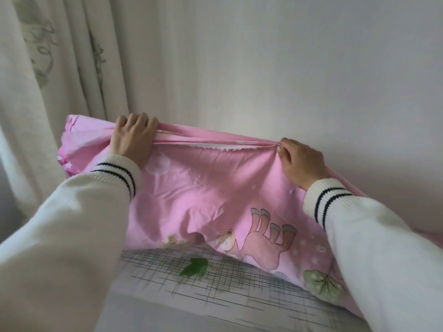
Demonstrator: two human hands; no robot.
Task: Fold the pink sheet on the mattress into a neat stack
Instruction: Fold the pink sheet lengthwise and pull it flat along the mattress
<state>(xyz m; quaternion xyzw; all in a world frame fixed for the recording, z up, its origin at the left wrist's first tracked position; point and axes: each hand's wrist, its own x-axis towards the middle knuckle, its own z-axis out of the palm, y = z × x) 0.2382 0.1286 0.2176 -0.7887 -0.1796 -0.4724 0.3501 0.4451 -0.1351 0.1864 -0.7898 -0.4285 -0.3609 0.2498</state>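
Both hands lift the pink sheet [191,188] above the mattress [215,283]: left hand [133,137] grips its top edge, right hand [302,161] pinches it. Curtain [48,80] hangs left.

Two hands are in sight: one left hand [133,137] and one right hand [302,161]. Two white sleeves come with them, one left sleeve [72,226] and one right sleeve [374,236], and each cuff carries two dark stripes. One pink sheet [203,188] is here, printed with one four-legged cartoon animal [271,238], one small bear [227,239] and one spotted green leaf shape [321,282]. One mattress [215,295] lies under it, showing one green leaf print [195,267]. One pale curtain [48,80] hangs at the left, and one plain wall [287,68] stands behind.
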